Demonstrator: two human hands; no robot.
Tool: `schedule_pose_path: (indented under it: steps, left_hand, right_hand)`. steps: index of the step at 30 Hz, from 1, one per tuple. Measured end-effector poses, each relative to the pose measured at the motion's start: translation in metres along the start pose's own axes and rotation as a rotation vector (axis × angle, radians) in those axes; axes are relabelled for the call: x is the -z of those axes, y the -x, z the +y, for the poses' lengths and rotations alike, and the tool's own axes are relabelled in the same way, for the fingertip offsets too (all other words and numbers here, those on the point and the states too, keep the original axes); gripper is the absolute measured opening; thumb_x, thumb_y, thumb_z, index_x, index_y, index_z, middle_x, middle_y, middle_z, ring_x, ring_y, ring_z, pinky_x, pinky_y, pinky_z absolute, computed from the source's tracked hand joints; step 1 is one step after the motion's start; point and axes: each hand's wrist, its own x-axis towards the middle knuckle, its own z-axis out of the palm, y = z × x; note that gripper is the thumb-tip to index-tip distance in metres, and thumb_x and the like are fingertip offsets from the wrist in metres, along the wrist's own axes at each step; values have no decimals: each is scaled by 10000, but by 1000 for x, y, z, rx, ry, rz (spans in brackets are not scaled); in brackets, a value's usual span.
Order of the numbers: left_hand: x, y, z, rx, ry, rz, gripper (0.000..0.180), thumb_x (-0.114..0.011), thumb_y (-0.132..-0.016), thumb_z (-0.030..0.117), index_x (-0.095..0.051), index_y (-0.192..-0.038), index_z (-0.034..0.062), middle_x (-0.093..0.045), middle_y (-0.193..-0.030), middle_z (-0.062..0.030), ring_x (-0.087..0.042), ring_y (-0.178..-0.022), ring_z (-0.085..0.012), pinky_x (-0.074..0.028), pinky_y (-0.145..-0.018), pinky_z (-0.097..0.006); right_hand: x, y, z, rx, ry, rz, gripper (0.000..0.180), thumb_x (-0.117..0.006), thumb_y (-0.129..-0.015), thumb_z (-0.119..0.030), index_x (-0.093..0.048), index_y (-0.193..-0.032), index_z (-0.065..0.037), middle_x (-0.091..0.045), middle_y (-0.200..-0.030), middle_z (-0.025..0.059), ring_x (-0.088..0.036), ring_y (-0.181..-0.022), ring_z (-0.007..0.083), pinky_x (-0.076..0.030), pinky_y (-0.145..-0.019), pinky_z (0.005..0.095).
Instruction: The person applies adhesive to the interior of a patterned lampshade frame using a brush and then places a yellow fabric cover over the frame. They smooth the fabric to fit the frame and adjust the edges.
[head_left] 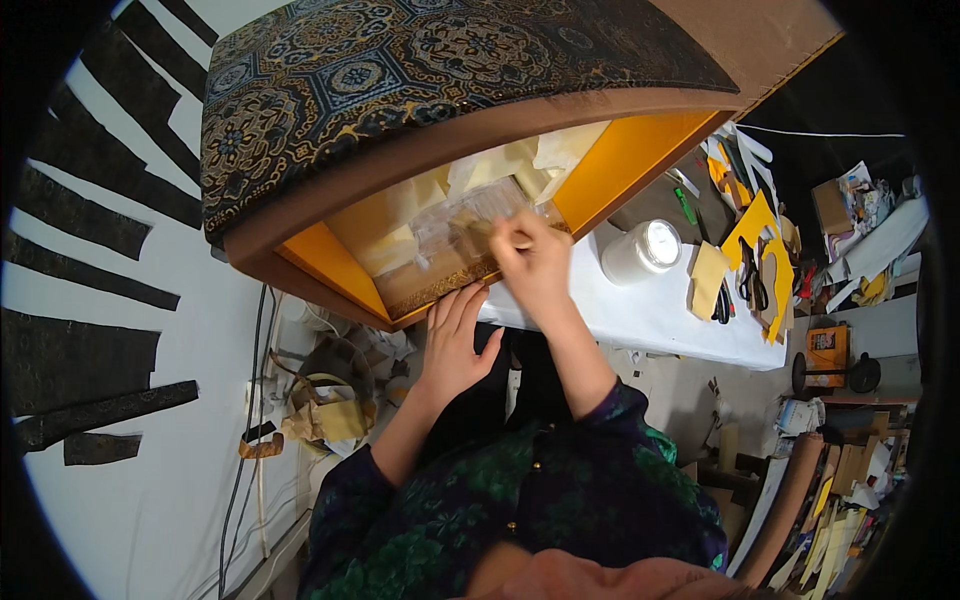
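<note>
In front of me stands a large box (318,213) with a brown rim, orange-yellow inner walls and dark brocade cloth (440,50) with medallions on top. Its open side faces me. Inside lie pale foam-like pieces (505,160) and crumpled clear plastic (470,215). A narrow gold-and-dark patterned strip (437,286) runs along the lower inside edge. My left hand (460,340) rests its outstretched fingers on that lower edge. At the opening, to its right, my right hand (537,262) is closed in a pinch, slightly blurred; what the fingers hold is not discernible.
A white jar (641,251), a pale foam piece (708,282), scissors (755,287) and yellow cut-out sheets (762,235) lie right on the white table. Dark fabric strips (85,350) cover the left surface. Cables (253,400) hang beside a scrap-filled bin (330,410).
</note>
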Motion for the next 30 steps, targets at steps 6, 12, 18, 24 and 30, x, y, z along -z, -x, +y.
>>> schedule_pose_path:
  steps: [6, 12, 18, 24, 30]
  left_hand:
    - [1, -1, 0, 23, 12, -15, 579, -705, -827, 232, -521, -1327, 7, -524, -1384, -143, -476, -1272, -339, -344, -1074, -458]
    - [2, 0, 2, 13, -2, -26, 590, -707, -820, 228, -516, -1332, 7, -514, -1388, -147, -471, -1281, -333, -339, -1083, -459]
    - [-8, 9, -11, -12, -19, -16, 603, -713, -791, 223, -520, -1315, -3, -513, -1365, -162, -458, -1288, -344, -334, -1096, -469]
    - [-5, 10, -15, -17, -3, -99, 601, -702, -795, 225, -517, -1319, -3, -521, -1331, -182, -473, -1264, -368, -332, -1109, -475]
    - [-13, 17, -18, 70, 161, -146, 592, -702, -800, 226, -524, -1320, 7, -540, -1309, -185, -494, -1233, -385, -346, -1094, -480]
  right_hand:
    - [0, 9, 0, 21, 40, -95, 227, -662, -887, -73, -569, -698, 13, -577, -551, 142, -579, -466, 195, -452, -487, 312]
    - [-15, 16, 4, -18, 47, -141, 218, -669, -897, -74, -570, -722, 11, -575, -542, 113, -513, -450, 123, -422, -474, 292]
    - [-21, 22, -19, 46, -83, -140, 207, -691, -868, -91, -568, -718, -20, -641, -605, 145, -669, -541, 293, -508, -505, 353]
    - [-18, 37, -37, 43, -193, -136, 179, -680, -887, -68, -587, -747, -4, -631, -608, 139, -649, -521, 212, -487, -509, 287]
    - [-40, 52, -39, 138, -37, -158, 290, -675, -898, -122, -513, -679, -26, -508, -521, 130, -516, -428, 292, -425, -445, 335]
